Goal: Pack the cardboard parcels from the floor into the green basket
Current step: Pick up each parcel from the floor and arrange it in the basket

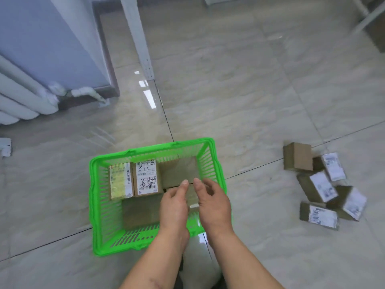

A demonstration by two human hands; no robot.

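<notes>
1. Head view looks down on my two bare arms reaching over the near right part of the green basket (94, 197), which sits on the tiled floor (250, 97).
2. My left hand (174, 205) has its fingers curled inward with the thumb pointing up; whether it grips the plain parcel (192, 197) between my hands, I cannot tell, since that parcel is mostly hidden.
3. My right hand (213, 200) is just beside the left, thumb raised, fingers loosely curled over the same hidden spot; I cannot tell if it grasps anything.
4. Inside the basket, along the far wall, stand three parcels in a row: a yellow-labelled parcel (120, 181) on the left, a parcel with a white shipping label (146, 178) touching it, and a plain brown parcel (180, 172) on the right.
5. A flat brown parcel (140, 212) lies nearer to me, in front of the two labelled ones.
6. Well apart on the floor to my right lies a loose cluster of five parcels (321, 187), most showing white labels, some touching each other.
7. A white radiator (18, 94) stands at far left, and a white metal leg (138, 36) rises beyond the basket.
</notes>
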